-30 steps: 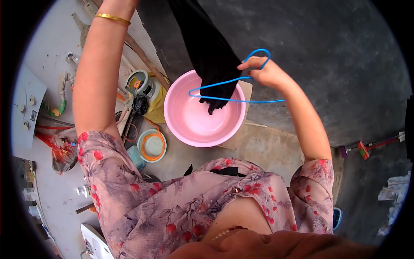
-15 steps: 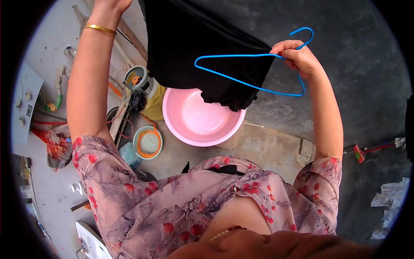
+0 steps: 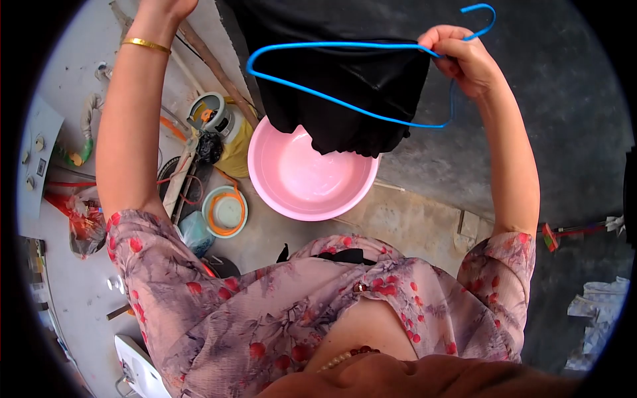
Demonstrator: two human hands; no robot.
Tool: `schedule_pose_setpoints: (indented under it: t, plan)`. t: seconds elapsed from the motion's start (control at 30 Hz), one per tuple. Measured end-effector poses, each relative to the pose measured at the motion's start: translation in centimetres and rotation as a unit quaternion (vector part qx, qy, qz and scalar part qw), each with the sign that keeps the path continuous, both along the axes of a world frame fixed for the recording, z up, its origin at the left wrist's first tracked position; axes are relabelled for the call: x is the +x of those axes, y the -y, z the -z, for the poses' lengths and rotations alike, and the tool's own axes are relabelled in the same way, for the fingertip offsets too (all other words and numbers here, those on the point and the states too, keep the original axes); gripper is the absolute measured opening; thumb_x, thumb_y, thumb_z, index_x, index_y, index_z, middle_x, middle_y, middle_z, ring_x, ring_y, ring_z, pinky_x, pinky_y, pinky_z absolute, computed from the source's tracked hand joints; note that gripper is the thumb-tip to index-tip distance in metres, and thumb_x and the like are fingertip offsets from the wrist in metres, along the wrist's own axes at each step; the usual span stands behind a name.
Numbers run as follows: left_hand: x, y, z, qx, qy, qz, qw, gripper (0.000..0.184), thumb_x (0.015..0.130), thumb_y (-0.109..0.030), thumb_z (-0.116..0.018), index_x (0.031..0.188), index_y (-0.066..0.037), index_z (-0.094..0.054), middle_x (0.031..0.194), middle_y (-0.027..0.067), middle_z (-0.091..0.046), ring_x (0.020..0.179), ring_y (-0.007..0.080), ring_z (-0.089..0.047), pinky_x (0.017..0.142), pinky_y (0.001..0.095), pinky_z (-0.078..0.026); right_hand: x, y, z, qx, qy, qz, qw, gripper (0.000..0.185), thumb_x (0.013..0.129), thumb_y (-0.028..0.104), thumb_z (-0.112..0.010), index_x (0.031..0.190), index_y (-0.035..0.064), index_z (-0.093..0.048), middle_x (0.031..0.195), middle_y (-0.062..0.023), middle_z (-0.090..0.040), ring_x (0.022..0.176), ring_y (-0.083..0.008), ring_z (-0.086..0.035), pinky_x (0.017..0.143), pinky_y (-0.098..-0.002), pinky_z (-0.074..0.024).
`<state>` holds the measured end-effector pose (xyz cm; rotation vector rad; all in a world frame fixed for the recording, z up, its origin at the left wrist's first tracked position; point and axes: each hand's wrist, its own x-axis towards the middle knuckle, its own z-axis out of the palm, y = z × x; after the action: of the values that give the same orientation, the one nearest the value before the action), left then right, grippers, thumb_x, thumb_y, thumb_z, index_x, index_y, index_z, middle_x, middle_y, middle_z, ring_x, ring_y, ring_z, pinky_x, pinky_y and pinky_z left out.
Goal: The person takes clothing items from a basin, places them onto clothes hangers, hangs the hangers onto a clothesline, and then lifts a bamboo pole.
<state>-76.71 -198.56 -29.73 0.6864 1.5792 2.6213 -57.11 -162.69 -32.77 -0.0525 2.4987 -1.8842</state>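
Note:
My right hand is closed around the blue clothes hanger, near its hook. Behind the hanger hangs a black garment, its wavy lower edge over the pink basin. One edge of the cloth reaches up to my right fingers; whether they pinch it too is hard to tell. High at the upper left, my left hand is cut off by the frame's top, so its fingers and anything in them are hidden.
On the floor, a small basin holds an orange hose, beside a gas cylinder and a yellow bag. Poles lean at the left wall. A dark wall stands at the right, with a white sink at the lower left.
My right hand has risen slightly with the hanger, whose long end has swung up and left. The black garment's lower edge has lifted and its left side has shifted right.

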Motion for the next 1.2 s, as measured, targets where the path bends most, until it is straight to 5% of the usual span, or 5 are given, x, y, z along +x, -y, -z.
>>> schedule_pose_setpoints:
  t: [0.2,0.37,0.57,0.87,1.2]
  plan:
    - [-2.9,0.9,10.1,-0.108,0.071,0.185,0.974,0.016,0.088,-0.02,-0.06,0.096,-0.006,-0.061,0.088,0.0033,-0.062,0.081,0.0146,-0.059,0.073,0.0291,-0.048,-2.5,2.5,-0.7,-0.075,-0.018,-0.049,0.996,0.013,0.081,0.007,-0.054,0.082,-0.0003,-0.064,0.064,-0.0049,-0.059,0.045,-0.0095,-0.046,0.041,-0.0213,-0.0355]
    - [5.6,-2.1,17.2,-0.354,0.128,0.037,0.926,0.021,0.087,-0.022,-0.059,0.1,-0.006,-0.059,0.09,0.0025,-0.06,0.082,0.0134,-0.058,0.071,0.0279,-0.049,-3.5,6.1,-0.9,-0.186,0.002,0.018,0.982,0.008,0.076,0.005,-0.059,0.074,0.0002,-0.065,0.06,-0.0017,-0.057,0.043,-0.005,-0.041,0.039,-0.019,-0.0293]
    - [15.7,-4.7,24.0,-0.353,0.083,0.303,0.881,0.031,0.083,-0.021,-0.061,0.104,0.0,-0.053,0.1,0.01,-0.061,0.087,0.0159,-0.059,0.071,0.0275,-0.05,-4.9,8.5,1.4,-0.229,0.041,0.032,0.972,0.008,0.076,0.006,-0.059,0.075,-0.0005,-0.063,0.058,-0.0006,-0.054,0.042,-0.0048,-0.039,0.037,-0.0198,-0.0278]
    - [20.5,-12.1,27.3,-0.415,-0.093,-0.076,0.902,0.059,0.077,-0.025,-0.066,0.116,0.011,-0.039,0.115,0.0321,-0.044,0.11,0.0467,-0.044,0.091,0.046,-0.041,-5.0,11.0,1.3,-0.271,0.014,0.044,0.962,0.009,0.079,0.001,-0.056,0.073,0.0,-0.063,0.056,0.0009,-0.051,0.043,-0.0052,-0.04,0.039,-0.0194,-0.0289]
    - [12.1,-4.1,25.1,-0.203,0.076,-0.064,0.974,0.025,0.088,-0.012,-0.049,0.106,0.003,-0.059,0.091,0.0101,-0.066,0.084,0.0162,-0.062,0.07,0.0288,-0.048,-7.5,4.7,2.1,-0.299,0.011,0.137,0.944,0.011,0.083,0.002,-0.051,0.075,0.0,-0.057,0.06,-0.0024,-0.051,0.041,-0.0055,-0.037,0.034,-0.019,-0.0238]
